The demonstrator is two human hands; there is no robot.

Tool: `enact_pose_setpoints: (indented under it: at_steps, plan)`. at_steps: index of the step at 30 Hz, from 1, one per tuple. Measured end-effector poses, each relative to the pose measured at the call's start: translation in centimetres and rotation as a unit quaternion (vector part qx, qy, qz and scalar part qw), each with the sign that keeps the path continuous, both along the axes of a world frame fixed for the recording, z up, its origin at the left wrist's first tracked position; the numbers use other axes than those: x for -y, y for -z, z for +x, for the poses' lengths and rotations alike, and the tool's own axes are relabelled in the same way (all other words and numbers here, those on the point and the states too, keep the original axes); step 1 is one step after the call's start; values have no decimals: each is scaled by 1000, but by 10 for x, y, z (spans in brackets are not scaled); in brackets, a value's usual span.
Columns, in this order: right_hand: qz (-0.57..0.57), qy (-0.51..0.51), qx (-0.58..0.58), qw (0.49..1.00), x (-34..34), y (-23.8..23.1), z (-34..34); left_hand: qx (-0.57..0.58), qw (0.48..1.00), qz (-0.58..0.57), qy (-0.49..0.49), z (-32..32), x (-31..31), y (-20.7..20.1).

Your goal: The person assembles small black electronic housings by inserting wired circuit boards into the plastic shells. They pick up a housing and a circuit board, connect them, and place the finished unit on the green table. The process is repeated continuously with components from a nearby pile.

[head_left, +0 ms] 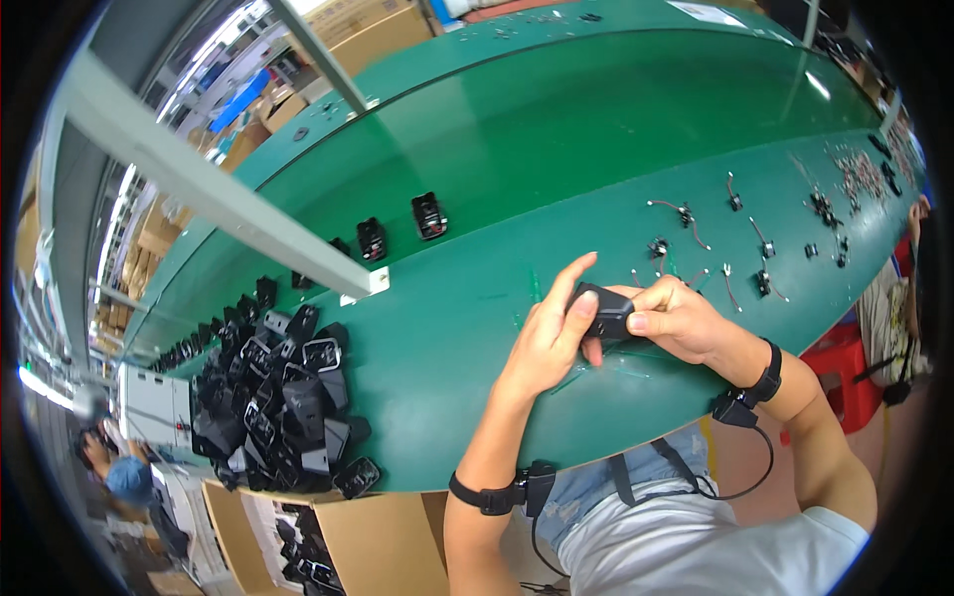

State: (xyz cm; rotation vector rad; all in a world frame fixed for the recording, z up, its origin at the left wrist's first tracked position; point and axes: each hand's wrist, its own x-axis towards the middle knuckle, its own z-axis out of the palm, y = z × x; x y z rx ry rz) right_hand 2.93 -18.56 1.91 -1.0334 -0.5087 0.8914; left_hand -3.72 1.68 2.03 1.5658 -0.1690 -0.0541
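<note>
Above the front part of the green table [437, 397], a small black plastic housing [610, 314] is held between both my hands. My left hand [549, 343] has its thumb pressed on the housing's left side, with the index finger stretched away from it. The right hand [684, 323] pinches the housing's right end between thumb and fingers. What is inside the housing cannot be seen. Just beyond my hands lie small black parts with wires [658, 248]. Thin clear green strips [626, 372] lie on the table below the housing.
A heap of black housings [288, 397] covers the table's left end. More housings [428, 216] stand in a row along the green belt [556, 129]. A grey metal post [219, 179] slants over the left. An open cardboard box [383, 541] is below. Right: wire pieces [860, 174], red stool [845, 372].
</note>
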Motion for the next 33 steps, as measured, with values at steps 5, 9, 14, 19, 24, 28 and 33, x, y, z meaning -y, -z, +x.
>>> enact_pose_setpoints:
  at_steps: [5, 9, 14, 19, 24, 28, 33]
  plan:
    - [-70, 4, 99, 993, -20, -28, 5, 41, 990, 36, -128, 1, -8, 1]
    - [-146, 136, 649, 734, -77, -56, 37, 118, 935, 20, -335, 8, -37, 3]
    - [-226, 98, 749, 615, -153, -23, 121, 157, 844, 135, -495, 22, -59, 28]
    - [-287, 65, 769, 568, -201, 8, 141, 170, 834, 166, -498, 21, -72, 42]
    - [-349, 73, 733, 579, -190, 1, 134, 148, 838, 199, -486, 26, -69, 43]
    - [-303, 92, 714, 624, -162, -11, 128, 157, 812, 244, -507, 25, -77, 46]
    - [-263, -123, 670, 683, -77, -40, 102, 106, 765, 414, -482, -11, -103, 34]
